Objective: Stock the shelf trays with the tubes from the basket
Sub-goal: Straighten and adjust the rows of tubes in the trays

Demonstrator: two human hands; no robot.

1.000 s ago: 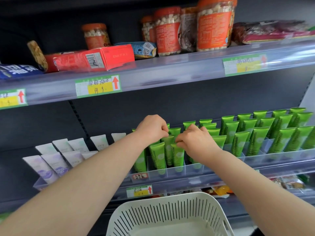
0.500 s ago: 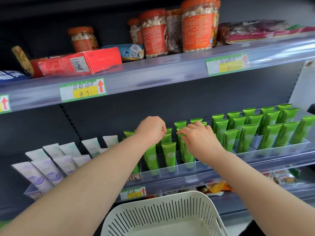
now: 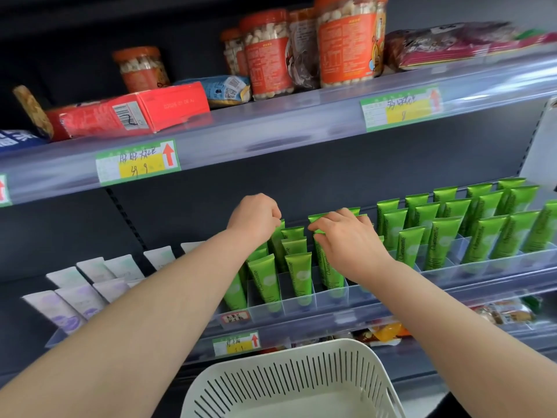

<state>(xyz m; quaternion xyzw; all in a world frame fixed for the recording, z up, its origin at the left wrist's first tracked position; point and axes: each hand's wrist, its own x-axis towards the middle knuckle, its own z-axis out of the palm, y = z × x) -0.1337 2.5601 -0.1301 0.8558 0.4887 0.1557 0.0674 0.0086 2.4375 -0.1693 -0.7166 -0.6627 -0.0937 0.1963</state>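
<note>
The basket (image 3: 289, 384) nearest me is white slotted plastic with rounded corners. The part of its floor I can see shows no tubes, so I judge the stocking nearly done. Beyond it my hands reach the tray (image 3: 497, 262), clear hard plastic split by thin dividers. My left hand (image 3: 254, 217) is curled, its fingertips pinching the flat crimped top of one of the tubes (image 3: 301, 273), and my right hand (image 3: 346, 236) pinches another crimp just beside it. The tubes are glossy green and soft-sided, standing crimp up and leaning back in rows. Most slots I can see are filled, so what is left looks like seating and straightening these few. Left of them stand matte pale tubes (image 3: 78, 300). On the upper shelf (image 3: 301, 128) are clear jars (image 3: 346, 40) with orange lids and a red cardboard box (image 3: 129, 114).
</note>
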